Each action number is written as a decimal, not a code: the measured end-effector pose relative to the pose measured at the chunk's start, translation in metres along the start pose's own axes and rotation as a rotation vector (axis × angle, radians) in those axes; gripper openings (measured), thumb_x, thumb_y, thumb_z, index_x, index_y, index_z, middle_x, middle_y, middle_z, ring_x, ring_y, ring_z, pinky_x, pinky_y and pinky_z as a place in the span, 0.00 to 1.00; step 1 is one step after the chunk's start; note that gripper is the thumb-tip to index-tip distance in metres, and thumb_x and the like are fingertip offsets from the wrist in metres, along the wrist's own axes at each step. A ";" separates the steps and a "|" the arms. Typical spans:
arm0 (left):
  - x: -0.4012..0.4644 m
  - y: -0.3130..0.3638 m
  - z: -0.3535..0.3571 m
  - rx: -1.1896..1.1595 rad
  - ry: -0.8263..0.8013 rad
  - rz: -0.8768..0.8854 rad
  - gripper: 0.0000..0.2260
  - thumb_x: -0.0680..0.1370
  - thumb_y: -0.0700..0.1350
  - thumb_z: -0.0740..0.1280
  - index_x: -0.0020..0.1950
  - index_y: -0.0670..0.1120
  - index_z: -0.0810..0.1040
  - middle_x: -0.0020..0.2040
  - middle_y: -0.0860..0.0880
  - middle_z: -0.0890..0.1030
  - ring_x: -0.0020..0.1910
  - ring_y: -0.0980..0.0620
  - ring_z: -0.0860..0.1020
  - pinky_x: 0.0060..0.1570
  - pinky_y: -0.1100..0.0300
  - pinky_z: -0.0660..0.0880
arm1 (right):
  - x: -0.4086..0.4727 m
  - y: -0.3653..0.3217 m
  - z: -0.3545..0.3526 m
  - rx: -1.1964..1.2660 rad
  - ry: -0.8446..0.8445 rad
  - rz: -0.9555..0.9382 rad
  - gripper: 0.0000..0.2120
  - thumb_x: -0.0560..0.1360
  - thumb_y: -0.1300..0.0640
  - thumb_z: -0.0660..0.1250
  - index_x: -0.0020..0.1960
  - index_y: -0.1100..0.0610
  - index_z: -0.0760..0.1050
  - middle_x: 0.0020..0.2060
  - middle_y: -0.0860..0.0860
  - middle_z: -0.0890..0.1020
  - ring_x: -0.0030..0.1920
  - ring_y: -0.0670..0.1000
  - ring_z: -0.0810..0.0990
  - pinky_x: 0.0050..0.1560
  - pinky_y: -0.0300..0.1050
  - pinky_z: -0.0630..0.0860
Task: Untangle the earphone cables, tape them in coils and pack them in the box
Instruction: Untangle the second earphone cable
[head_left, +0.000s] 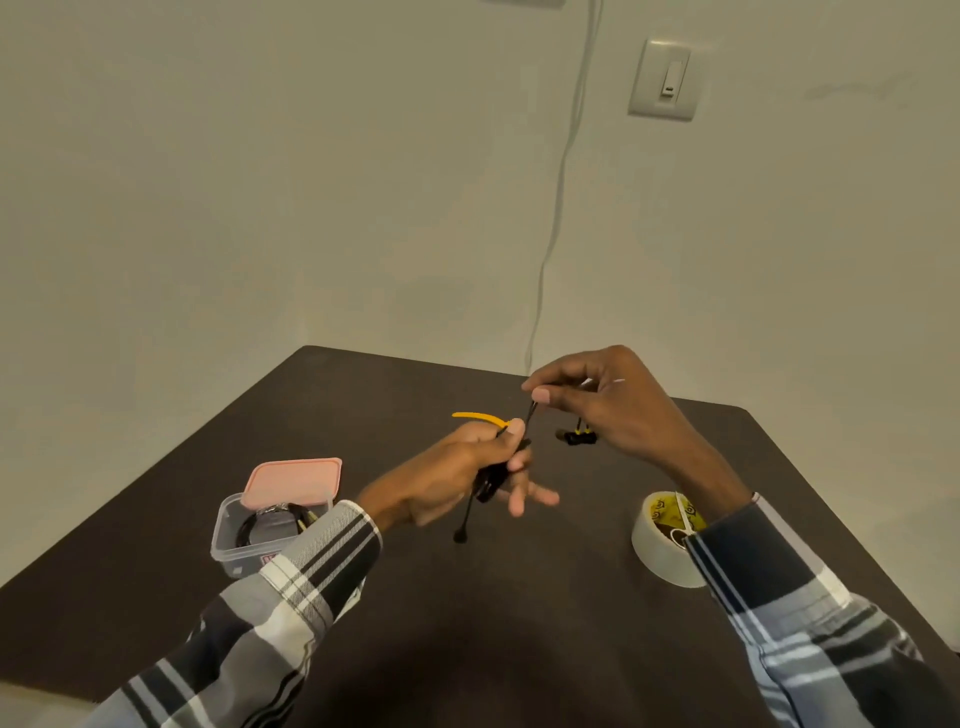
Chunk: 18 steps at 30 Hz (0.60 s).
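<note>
Both hands hold one black earphone cable (530, 413) above the dark counter (467, 623). At the far left stands the clear plastic box (228, 545), its pink lid (293, 480) resting tilted on the back rim, and a coiled black cable (270, 522) lies already inside. Next, the left hand (467, 467) has its grip closed on a black bundle of the cable, thumb pressing on top, with a yellow strip (478, 417) sticking out to the left and one end hanging down. The right hand (597, 400) pinches the cable higher, and the earbuds (576, 437) hang below it. At the right sits the tape roll (665, 540). I judge the risk is this: if the right hand pulls too hard, the knot may tighten, or the bundle may slip from the left thumb.
</note>
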<state>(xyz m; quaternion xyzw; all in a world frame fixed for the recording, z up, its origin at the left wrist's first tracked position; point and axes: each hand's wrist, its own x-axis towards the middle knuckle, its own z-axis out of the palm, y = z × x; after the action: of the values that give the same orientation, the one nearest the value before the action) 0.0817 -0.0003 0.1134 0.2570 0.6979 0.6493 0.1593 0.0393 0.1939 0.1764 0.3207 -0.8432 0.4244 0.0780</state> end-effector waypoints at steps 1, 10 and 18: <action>0.000 0.001 0.002 -0.054 -0.008 0.007 0.19 0.82 0.57 0.53 0.38 0.46 0.67 0.28 0.45 0.74 0.50 0.38 0.84 0.56 0.49 0.77 | -0.001 0.002 0.001 0.071 -0.009 0.008 0.05 0.76 0.60 0.72 0.50 0.56 0.86 0.45 0.48 0.87 0.47 0.41 0.84 0.45 0.29 0.75; 0.002 0.014 0.012 -0.611 -0.101 0.042 0.18 0.80 0.57 0.57 0.36 0.48 0.69 0.25 0.51 0.56 0.19 0.57 0.61 0.31 0.54 0.80 | -0.018 0.023 0.051 0.613 0.177 0.135 0.07 0.74 0.56 0.71 0.49 0.56 0.85 0.44 0.54 0.87 0.47 0.52 0.84 0.44 0.46 0.76; 0.009 0.014 0.009 -0.725 0.062 0.036 0.22 0.78 0.61 0.59 0.31 0.49 0.65 0.23 0.53 0.54 0.20 0.56 0.51 0.19 0.65 0.54 | -0.037 0.017 0.089 0.938 0.148 0.331 0.13 0.69 0.60 0.73 0.53 0.60 0.85 0.54 0.70 0.82 0.54 0.68 0.81 0.61 0.65 0.76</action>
<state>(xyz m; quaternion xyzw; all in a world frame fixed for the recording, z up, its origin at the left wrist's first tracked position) 0.0818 0.0125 0.1268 0.1761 0.4220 0.8648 0.2073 0.0702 0.1511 0.0943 0.1522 -0.5934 0.7860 -0.0832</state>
